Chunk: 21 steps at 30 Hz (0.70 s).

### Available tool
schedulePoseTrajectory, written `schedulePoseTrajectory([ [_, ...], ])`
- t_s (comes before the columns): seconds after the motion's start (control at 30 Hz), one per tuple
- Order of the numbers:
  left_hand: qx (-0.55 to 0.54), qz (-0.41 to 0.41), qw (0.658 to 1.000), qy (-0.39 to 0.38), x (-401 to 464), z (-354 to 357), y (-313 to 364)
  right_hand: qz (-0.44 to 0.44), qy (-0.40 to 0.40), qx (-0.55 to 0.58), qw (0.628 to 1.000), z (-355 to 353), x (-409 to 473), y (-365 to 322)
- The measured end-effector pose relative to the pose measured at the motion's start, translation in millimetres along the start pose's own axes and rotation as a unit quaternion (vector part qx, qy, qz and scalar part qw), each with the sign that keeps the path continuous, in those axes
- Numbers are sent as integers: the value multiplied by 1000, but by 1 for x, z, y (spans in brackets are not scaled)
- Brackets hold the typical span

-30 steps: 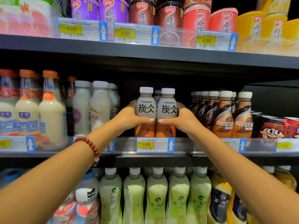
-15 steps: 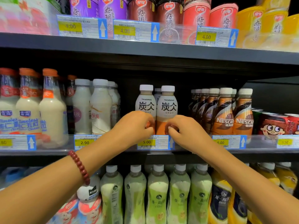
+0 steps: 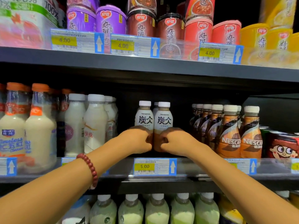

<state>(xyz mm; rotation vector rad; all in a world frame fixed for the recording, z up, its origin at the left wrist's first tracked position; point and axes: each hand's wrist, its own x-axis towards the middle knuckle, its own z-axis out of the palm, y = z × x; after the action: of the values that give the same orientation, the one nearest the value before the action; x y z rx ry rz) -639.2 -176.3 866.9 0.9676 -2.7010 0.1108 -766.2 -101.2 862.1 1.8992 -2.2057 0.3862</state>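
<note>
Trainee: Grip check pls. Where's the stock?

Lead: Mid shelf point(image 3: 161, 185), front row, right above the 5.00 price tag point(image 3: 154, 166). Left TANBING bottle point(image 3: 144, 120) & right TANBING bottle point(image 3: 163, 121) stand upright, touching side by side. There's a third bottle point(image 3: 156, 104) just behind them. White bottles point(image 3: 95, 125) are off to the left and Nescafé bottles point(image 3: 229, 139) to the right, each w/ a gap between.

Trainee: Fingers?

Lead: Left hand point(image 3: 136, 139) is in front of the left bottle's lower half, right hand point(image 3: 175, 139) at the right one's. Knuckles face the cam and fingers are curled in tight. Can't tell if they actually clamp the bottles or just butt against them, since the fingertips are hidden.

Trainee: How'll they handle?

Lead: They look full, so prob. some heft but fine one-handed. Plastic w/ a glossy sleeve, so I'd guess fairly stiff, a bit slick, and not likely to shatter. They're tall & narrow, so tippy if pushed high up. I'd take each one low on the body, thumb on one side & fingers round the back. Don't lift by the cap.
</note>
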Motion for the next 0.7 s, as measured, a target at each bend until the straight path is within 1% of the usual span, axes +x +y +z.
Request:
schedulePoseTrajectory([
  [0.1, 14, -9, 999, -46, 18, 4, -2, 13, -54, -18, 998, 3, 19, 2],
  [0.2, 26, -28, 995, -97, 24, 8, -3, 36, -126, -47, 990, 9, 33, 7],
  [0.23, 31, -42, 993, -108, 23, 9, -4, 43, -143, -60, 987, 10, 35, 7],
  [0.3, 35, -58, 992, -105, 21, 10, -6, 51, -149, -71, 985, 12, 35, 7],
  [0.37, 28, -66, 994, -81, 18, 6, -7, 52, -129, -73, 988, 11, 32, 4],
  [0.43, 28, -74, 996, -51, 11, -1, -7, 58, -89, -79, 991, 6, 23, -2],
  [0.57, 45, -64, 996, 32, -14, -9, -14, 43, 24, -79, 996, -3, -3, -21],
  [0.7, 77, -39, 989, 122, -39, -13, -24, 30, 129, -89, 987, -4, -30, -47],
])
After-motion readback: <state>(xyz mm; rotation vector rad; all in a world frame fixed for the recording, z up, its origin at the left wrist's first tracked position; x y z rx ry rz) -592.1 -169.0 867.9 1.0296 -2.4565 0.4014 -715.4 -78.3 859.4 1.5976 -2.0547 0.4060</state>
